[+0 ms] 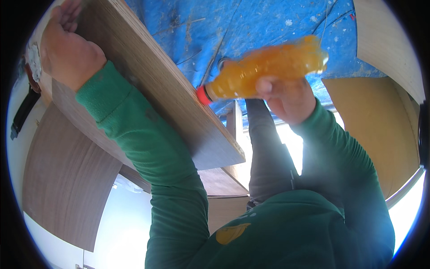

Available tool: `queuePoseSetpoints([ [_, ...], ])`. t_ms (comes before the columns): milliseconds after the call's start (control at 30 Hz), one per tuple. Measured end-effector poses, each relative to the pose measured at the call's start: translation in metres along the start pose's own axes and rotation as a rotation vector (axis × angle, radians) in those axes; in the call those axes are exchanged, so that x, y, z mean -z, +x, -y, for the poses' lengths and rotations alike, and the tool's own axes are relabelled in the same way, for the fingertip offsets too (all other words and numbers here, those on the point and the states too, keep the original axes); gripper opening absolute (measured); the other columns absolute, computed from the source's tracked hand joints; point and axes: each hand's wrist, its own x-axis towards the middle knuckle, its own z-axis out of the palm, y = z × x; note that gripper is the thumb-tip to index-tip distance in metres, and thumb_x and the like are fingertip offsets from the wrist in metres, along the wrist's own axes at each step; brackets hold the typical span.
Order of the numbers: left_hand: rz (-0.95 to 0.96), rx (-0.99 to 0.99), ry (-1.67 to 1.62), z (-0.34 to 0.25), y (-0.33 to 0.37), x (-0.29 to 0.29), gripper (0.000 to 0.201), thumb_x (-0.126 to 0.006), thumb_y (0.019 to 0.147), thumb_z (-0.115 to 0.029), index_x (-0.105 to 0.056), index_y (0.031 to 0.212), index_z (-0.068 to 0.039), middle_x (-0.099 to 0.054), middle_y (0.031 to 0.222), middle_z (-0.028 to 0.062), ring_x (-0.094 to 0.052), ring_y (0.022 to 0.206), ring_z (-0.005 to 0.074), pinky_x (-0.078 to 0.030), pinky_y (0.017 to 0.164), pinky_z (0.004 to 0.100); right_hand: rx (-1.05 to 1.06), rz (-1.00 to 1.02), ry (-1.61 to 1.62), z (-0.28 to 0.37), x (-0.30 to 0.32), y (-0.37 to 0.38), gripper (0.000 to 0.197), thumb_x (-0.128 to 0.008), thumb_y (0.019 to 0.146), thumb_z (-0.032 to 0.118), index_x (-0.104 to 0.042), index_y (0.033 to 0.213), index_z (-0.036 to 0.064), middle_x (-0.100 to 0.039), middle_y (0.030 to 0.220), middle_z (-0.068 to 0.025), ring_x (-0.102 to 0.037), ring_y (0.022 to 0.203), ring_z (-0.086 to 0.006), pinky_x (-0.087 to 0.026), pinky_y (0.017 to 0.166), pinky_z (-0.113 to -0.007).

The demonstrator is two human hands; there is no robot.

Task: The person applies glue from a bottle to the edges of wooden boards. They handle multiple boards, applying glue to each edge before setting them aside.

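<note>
My right hand (289,96) is wrapped round a clear plastic bottle (268,67) of orange-yellow liquid. The bottle lies nearly sideways in the air, its red cap (204,95) pointing left at the front edge of a wood-grain board (179,98). Whether cap and board touch, I cannot tell. Motion smears the bottle's far end. Over at the upper left, my left hand (69,54) is beside the far end of the board, fingers loosely bent and apart, with nothing visible in them. My left forearm reaches across the board's face.
Dusty blue sheeting (192,31) covers the floor ahead. A curved brown panel (376,130) stands at the right, below a pale board (389,40). Another wood-grain panel (67,175) is at the lower left. A black strap-like object (24,112) shows at the left rim.
</note>
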Motion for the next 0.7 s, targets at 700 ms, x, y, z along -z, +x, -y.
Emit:
queuePoseSetpoints([
  [700, 0.024, -0.121, -0.129, 0.027, 0.013, 0.003, 0.033, -0.045, 0.098, -0.011, -0.067, 0.113, 0.009, -0.073, 0.108, 0.0176, -0.069, 0.102, 0.0254, -0.049, 0.092, 0.0329, 0.182, 0.081, -0.138, 0.010, -0.002, 0.021, 0.025, -0.071, 0.094, 0.012, -0.066, 0.116, 0.0001, -0.071, 0.111, -0.0146, -0.071, 0.097, -0.0249, -0.059, 0.088, -0.040],
])
